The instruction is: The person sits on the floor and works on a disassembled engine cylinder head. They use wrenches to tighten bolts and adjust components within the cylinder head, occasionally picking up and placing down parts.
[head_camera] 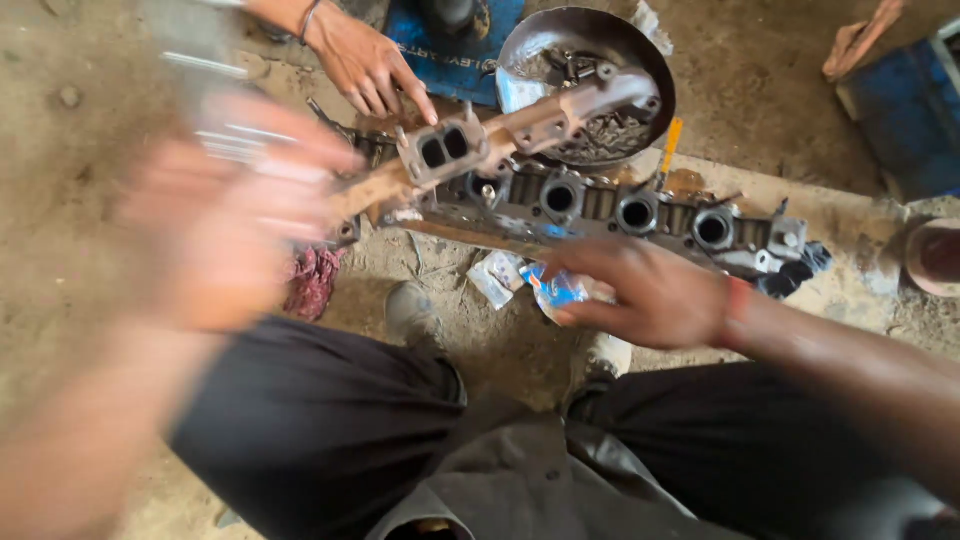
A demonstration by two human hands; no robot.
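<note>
Right hand [650,295] closed around small blue-white packet [560,288], just below cylinder head [620,212]. Left hand [230,215] raised, motion-blurred — grip impossible to tell. Rusty manifold [520,135] resting loose and tilted across cylinder head, not seated, no bolts visible in flange — fitting apparently barely begun. Ports open, grimy. Another person's hand [365,62] touching manifold end. Metal bowl [640,50] of small parts behind.
</note>
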